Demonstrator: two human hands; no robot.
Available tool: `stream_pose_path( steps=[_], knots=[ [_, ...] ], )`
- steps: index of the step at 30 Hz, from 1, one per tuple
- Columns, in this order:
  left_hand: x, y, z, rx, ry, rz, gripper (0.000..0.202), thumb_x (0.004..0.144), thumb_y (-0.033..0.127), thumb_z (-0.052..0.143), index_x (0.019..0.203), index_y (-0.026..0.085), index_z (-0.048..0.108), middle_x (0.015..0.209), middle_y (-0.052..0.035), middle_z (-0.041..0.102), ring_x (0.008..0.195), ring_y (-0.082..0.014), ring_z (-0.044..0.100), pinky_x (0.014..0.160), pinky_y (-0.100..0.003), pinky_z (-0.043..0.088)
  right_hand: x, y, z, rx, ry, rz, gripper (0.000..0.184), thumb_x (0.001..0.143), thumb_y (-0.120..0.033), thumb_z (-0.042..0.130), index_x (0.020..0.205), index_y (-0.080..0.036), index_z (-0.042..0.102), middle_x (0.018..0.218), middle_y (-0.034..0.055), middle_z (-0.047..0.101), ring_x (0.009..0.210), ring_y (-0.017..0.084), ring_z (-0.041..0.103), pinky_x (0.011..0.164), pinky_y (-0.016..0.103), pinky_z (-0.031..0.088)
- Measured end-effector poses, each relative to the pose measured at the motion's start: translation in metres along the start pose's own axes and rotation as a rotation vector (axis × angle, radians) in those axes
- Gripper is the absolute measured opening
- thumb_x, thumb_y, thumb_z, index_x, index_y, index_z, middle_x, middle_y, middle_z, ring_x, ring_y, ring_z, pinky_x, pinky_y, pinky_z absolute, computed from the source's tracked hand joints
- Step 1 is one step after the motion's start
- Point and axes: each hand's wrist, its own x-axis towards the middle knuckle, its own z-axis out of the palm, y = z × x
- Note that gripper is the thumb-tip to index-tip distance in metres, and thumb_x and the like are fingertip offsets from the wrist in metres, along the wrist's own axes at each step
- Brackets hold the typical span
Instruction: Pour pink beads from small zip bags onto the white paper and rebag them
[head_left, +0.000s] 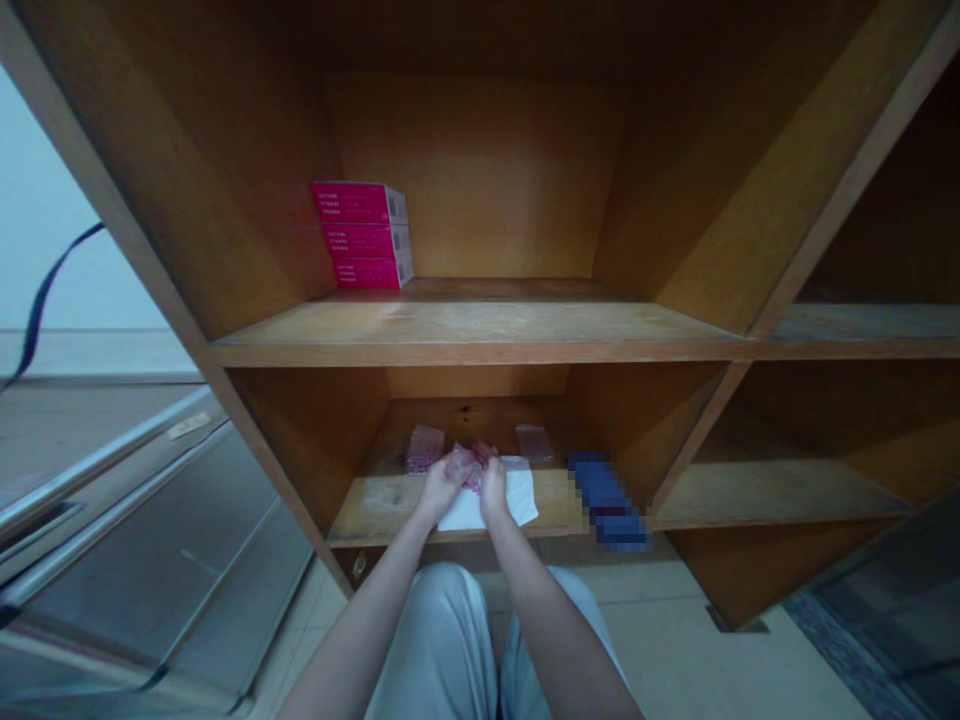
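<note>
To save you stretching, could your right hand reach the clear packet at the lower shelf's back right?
Probably yes: the clear packet lies just behind the right hand with nothing between, though that hand is gripping a pinkish packet with the left hand.

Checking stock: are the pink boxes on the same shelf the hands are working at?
No, the pink boxes sit on the upper shelf; the left hand and right hand hold a small bag over the lower shelf.

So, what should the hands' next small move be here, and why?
Probably set the small clear packet down on the white sheet: left hand and right hand both pinch it just above that sheet on the lower shelf, and similar packets lie flat behind it.
</note>
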Motion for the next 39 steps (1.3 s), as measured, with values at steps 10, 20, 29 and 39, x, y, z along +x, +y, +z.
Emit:
stream_pose_path(
  steps=[10,20,29,39],
  knots=[
    [0.002,0.0,0.005,-0.041,0.004,-0.003,0.031,0.063,0.028,0.063,0.089,0.01,0.063,0.087,-0.0091,0.068,0.077,-0.0192,0.061,0.07,-0.028,0.046,-0.001,0.0,-0.002,-0.074,-0.001,-0.027,0.037,0.078,-0.028,0.028,0.095,-0.016,0.059,0.106,0.0088,0.06,0.096,0.017,0.056,0.083,0.03,0.043],
    [0.003,-0.002,0.009,-0.038,-0.01,0.007,0.029,0.064,0.029,0.063,0.086,0.01,0.065,0.084,-0.0093,0.068,0.076,-0.0193,0.062,0.068,-0.027,0.047,-0.002,-0.004,-0.001,-0.133,0.008,-0.054,0.037,0.077,-0.025,0.027,0.094,-0.015,0.059,0.103,0.0101,0.061,0.094,0.017,0.056,0.082,0.03,0.042],
    [0.002,-0.003,0.005,-0.039,0.045,0.01,0.03,0.064,0.028,0.063,0.088,0.011,0.065,0.089,-0.0105,0.068,0.08,-0.0203,0.062,0.073,-0.03,0.048,0.001,-0.003,-0.003,-0.085,0.006,-0.044,0.033,0.075,-0.025,0.031,0.087,-0.017,0.061,0.099,0.0079,0.063,0.095,0.017,0.056,0.085,0.031,0.04],
    [0.002,-0.018,0.0,-0.078,0.153,-0.049,0.031,0.061,0.029,0.065,0.086,0.01,0.065,0.094,-0.0132,0.066,0.087,-0.0216,0.061,0.081,-0.034,0.045,0.0,0.003,0.0,0.162,0.041,-0.001,0.028,0.072,-0.028,0.036,0.088,-0.019,0.057,0.1,0.0054,0.063,0.092,0.016,0.057,0.086,0.032,0.04]
  ],
)
